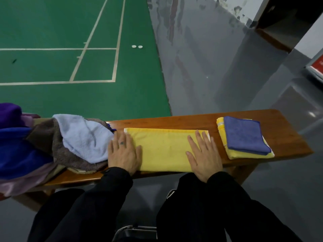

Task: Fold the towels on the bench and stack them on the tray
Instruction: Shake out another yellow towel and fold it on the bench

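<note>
Both hands lie flat with fingers straight, the left hand [122,152] and right hand [202,154] pressing a yellow towel [164,149] on the bench [174,121].

A yellow towel [164,151] is lying folded into a long strip mid-bench [288,137]. A blue towel [244,137] is sitting atop a folded yellow one [251,154] near the right end.

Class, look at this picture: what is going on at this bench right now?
A person presses both hands, left and right, flat on a yellow towel spread on the wooden bench. To the right lie a folded yellow towel and a folded blue towel on it. An unfolded pile waits at the left.
</note>
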Available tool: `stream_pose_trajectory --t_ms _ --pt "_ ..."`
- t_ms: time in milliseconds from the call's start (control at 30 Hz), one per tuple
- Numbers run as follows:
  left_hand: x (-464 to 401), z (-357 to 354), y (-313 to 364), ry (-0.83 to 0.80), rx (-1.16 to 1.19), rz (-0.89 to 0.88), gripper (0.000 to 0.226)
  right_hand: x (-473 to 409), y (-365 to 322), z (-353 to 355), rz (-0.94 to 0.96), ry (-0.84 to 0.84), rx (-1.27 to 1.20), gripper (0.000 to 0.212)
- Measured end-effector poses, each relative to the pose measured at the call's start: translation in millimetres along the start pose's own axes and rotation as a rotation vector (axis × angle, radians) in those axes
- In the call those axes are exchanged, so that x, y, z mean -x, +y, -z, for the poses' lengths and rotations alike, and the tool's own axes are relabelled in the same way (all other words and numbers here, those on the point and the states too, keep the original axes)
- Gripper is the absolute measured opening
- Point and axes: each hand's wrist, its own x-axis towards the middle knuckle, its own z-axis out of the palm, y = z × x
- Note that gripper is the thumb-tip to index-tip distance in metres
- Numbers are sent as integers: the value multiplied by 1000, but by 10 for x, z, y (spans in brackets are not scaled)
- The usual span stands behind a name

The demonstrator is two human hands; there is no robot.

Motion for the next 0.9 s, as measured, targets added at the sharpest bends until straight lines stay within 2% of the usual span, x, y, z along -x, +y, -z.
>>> stream_pose_trajectory --t_ms 100,233,333,433,467,533,600,667,767,833,900 --pt "13 -34 -165 -43 -61 72 89 67 -74 -154 89 -123 -3 69" --pt "-19 46 -170 -10 -109 158 90 54 -63 -207 74 -146 -6 68" --pt "-123 188 -113 -58 -58 203 69 43 -71 -181 65 -145 -2 66" --pt "-195 276 -67 -75 19 144 40 58 -81 -178 55 -139 -35 68" --pt "-201 297 -56 -55 90 113 32 57 -79 -175 55 -147 -50 70" --pt "-203 342 -59 -21 377 95 25 52 -66 -147 56 -137 -168 79" --pt "-237 433 -122 -13 683 208 29 67 -43 -91 4 -54 -444 85" --pt "-298 549 -178 -16 959 316 40 126 2 -28 -88 69 -735 78" --pt "-326 805 -56 -34 1299 421 51 309 50 67 -172 282 -945 64" --pt "-320 983 167 -40 1387 372 54 437 85 103 -213 368 -1018 65" --pt "-319 1117 469 -11 1291 213 56 546 133 126 -264 415 -1076 68"
